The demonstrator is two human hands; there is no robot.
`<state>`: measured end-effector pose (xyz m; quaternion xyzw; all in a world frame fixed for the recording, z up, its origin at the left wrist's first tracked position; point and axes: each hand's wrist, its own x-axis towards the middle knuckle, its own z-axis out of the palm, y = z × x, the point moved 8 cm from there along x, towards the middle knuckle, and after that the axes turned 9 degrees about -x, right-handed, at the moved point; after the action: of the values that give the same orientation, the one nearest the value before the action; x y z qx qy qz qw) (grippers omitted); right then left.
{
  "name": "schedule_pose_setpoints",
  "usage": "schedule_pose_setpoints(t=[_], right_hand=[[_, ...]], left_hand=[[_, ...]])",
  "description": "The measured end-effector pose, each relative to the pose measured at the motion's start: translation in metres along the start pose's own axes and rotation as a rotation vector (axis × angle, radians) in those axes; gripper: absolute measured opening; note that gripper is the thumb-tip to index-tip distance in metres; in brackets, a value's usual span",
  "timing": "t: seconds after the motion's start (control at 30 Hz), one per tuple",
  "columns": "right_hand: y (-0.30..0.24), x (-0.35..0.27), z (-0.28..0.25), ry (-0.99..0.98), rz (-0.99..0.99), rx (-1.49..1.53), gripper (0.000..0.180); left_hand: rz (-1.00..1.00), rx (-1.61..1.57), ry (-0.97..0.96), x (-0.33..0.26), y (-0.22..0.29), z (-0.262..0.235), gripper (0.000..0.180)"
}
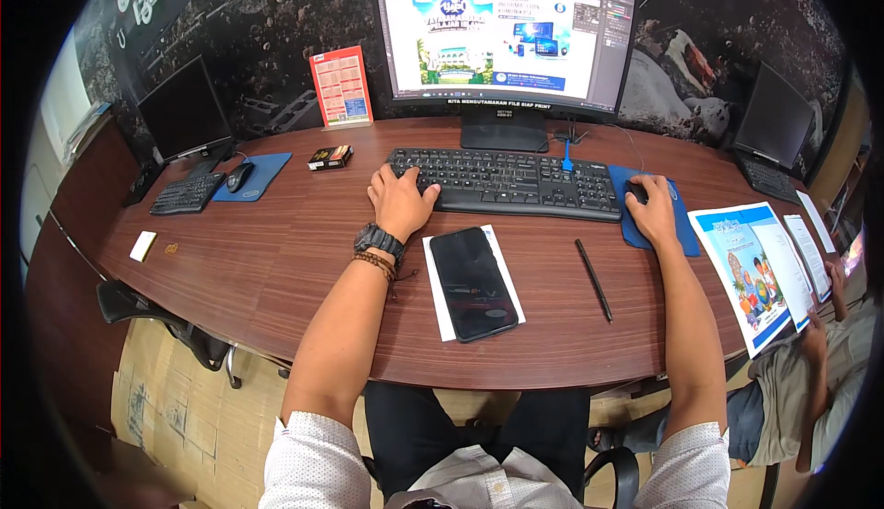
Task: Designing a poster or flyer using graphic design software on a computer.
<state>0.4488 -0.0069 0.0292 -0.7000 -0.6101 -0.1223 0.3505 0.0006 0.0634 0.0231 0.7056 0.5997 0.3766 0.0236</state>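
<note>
My left hand (402,203) rests at the left end of a black keyboard (502,182), fingers spread over its keys and thumb at the near edge. A dark watch and a beaded bracelet circle that wrist. On a blue mouse pad (677,223), my right hand (652,207) is wrapped over a black mouse (637,192), most of which it hides. A curved monitor (506,44) behind the keyboard displays a colourful two-part page layout. Between my forearms lies a dark-screened phone (474,283) on a white sheet (440,311), with a black pen (594,280) to its right.
A red desk calendar (343,85) and a small box (330,157) stand left of the monitor. Further left are another monitor (184,108), keyboard (187,193) and mouse (239,175). At right, another person's hands (812,334) hold papers beside a colourful booklet (748,265).
</note>
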Motion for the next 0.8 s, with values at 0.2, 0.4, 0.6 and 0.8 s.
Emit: schedule_pose_setpoints(t=[0.2,0.4,0.6,0.8], right_hand=[[0.000,0.001,0.002,-0.017,-0.047,0.037,0.031],[-0.005,0.001,0.002,-0.021,-0.042,0.050,0.030],[-0.004,0.001,0.002,-0.022,-0.046,0.052,0.031],[-0.001,0.001,0.001,0.001,-0.017,0.010,0.031]], left_hand=[[-0.013,0.007,-0.020,0.000,-0.001,0.001,0.051],[-0.019,0.011,-0.026,0.000,-0.004,0.001,0.052],[-0.007,0.038,-0.004,-0.001,0.001,-0.001,0.051],[0.051,-0.021,0.027,0.000,0.009,-0.007,0.048]])
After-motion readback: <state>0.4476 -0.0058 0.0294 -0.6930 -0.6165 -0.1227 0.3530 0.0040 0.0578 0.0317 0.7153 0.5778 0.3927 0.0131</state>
